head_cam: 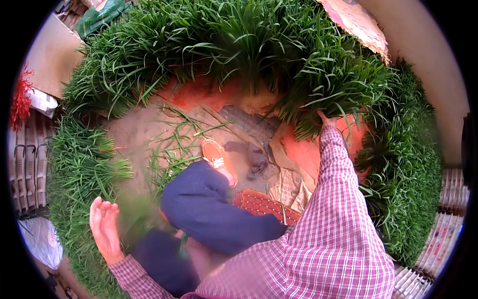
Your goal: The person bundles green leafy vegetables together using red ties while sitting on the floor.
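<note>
Bundles of long flat green leaves, which look like garlic chives (242, 33), form a dense ring around me. At the right, my right hand (328, 119) is on the stem end of a bundle (308, 121), its thumb against the stems. Leaves hide most of its fingers. My left hand (105, 230) is raised on the left, palm showing, fingers slightly curled and apart, with nothing in it. Close to it lie bundles with red ties (115, 168), their cut ends towards the middle. A blurred green patch (140, 215) is beside that hand.
Loose leaves (175, 149) litter the floor (130, 138) near my orange shoe (218, 159). A red dotted cushion (257, 203) and crumpled paper (291, 187) lie by my leg. Cardboard (358, 26) leans over the greens. Plastic crates (31, 160) stand at left, and more crates (440, 239) at right.
</note>
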Motion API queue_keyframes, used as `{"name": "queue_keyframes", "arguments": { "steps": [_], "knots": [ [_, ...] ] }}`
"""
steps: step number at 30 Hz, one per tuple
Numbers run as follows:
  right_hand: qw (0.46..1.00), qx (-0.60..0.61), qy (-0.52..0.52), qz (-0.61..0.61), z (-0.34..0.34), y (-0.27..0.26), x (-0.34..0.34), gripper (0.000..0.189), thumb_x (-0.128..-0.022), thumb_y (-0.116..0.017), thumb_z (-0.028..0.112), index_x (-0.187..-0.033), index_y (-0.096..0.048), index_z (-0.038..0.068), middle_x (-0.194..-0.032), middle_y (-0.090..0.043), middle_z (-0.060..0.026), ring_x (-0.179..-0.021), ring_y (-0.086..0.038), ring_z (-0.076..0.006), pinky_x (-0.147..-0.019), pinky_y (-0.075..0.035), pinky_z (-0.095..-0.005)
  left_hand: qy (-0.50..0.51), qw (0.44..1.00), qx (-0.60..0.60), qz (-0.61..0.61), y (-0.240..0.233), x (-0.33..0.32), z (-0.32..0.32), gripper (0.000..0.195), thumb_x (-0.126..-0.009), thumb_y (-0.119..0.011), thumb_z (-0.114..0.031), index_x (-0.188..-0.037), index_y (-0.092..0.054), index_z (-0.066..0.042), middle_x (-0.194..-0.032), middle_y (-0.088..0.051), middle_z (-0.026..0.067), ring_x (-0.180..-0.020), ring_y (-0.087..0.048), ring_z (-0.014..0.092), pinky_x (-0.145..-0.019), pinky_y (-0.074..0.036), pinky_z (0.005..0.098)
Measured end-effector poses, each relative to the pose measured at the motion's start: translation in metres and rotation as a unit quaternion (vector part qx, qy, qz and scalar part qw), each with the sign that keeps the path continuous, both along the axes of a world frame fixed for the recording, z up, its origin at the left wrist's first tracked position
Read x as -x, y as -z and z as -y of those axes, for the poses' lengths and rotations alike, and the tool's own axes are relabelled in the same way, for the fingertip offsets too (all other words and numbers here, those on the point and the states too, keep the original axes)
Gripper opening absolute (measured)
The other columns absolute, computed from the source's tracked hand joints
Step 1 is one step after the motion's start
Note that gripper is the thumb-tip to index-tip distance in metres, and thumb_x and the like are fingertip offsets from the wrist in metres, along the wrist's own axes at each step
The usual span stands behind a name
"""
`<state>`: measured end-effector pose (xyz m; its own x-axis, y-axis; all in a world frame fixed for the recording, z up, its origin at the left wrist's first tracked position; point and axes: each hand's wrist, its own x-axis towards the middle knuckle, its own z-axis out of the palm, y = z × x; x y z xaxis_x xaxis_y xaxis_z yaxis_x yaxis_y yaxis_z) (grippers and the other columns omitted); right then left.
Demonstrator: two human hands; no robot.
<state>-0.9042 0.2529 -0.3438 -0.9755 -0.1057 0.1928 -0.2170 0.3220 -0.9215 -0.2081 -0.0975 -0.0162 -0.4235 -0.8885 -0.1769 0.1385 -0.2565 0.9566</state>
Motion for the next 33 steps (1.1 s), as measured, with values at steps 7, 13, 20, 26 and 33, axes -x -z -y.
{"name": "queue_keyframes", "arguments": {
  "steps": [7,13,20,26,33],
  "knots": [
    [0.985,-0.09,0.143,0.038,-0.072,0.034,-0.011,0.065,-0.066,-0.084,0.009,-0.123,-0.054,-0.005,-0.115,-0.063,-0.0145,-0.107,-0.059,-0.026,-0.093,-0.049,-0.0382,-0.014,0.999,-0.025,-0.017,0.01,0.019,0.003,0.043,-0.094,-0.057,-0.018,-0.13,-0.045,0.002,-0.11,-0.061,0.0123,-0.098,-0.062,0.025,-0.085,-0.053,0.0344],
    [0.974,0.196,0.026,0.107,-0.053,0.001,-0.136,0.06,-0.071,-0.079,0.007,-0.124,-0.052,-0.003,-0.116,-0.061,-0.0134,-0.108,-0.059,-0.0248,-0.092,-0.05,-0.0365,-0.032,0.999,-0.002,-0.007,-0.011,0.016,-0.012,0.042,-0.095,-0.056,-0.018,-0.13,-0.045,0.002,-0.106,-0.062,0.0118,-0.094,-0.063,0.024,-0.082,-0.054,0.0337],
    [0.919,0.279,-0.157,0.231,0.066,-0.191,-0.23,0.048,-0.079,-0.071,0.008,-0.124,-0.054,-0.001,-0.118,-0.061,-0.0107,-0.109,-0.057,-0.0193,-0.095,-0.046,-0.0345,0.056,0.993,0.089,0.045,-0.038,0.036,-0.038,0.049,-0.09,-0.063,-0.02,-0.131,-0.046,0.0,-0.109,-0.063,0.01,-0.099,-0.063,0.02,-0.088,-0.051,0.0325],
    [0.842,0.34,-0.415,0.064,0.208,-0.379,-0.278,0.039,-0.073,-0.077,0.017,-0.104,-0.065,-0.003,-0.098,-0.07,-0.0119,-0.09,-0.065,-0.0198,-0.079,-0.051,-0.0311,0.077,0.927,0.312,0.193,-0.091,0.075,-0.066,0.088,-0.072,-0.073,-0.033,-0.145,-0.034,-0.005,-0.144,-0.041,0.0161,-0.138,-0.034,0.027,-0.114,-0.018,0.0449],
    [0.784,0.222,-0.563,-0.14,0.319,-0.471,-0.44,0.058,-0.065,-0.078,0.047,-0.104,-0.066,0.005,-0.091,-0.069,-0.0178,-0.085,-0.067,-0.033,-0.079,-0.052,-0.0409,-0.027,0.915,0.391,0.093,-0.135,0.057,-0.026,0.081,-0.071,-0.079,-0.028,-0.138,-0.04,-0.004,-0.133,-0.048,0.0113,-0.125,-0.044,0.022,-0.105,-0.032,0.0379]
  ]
}}
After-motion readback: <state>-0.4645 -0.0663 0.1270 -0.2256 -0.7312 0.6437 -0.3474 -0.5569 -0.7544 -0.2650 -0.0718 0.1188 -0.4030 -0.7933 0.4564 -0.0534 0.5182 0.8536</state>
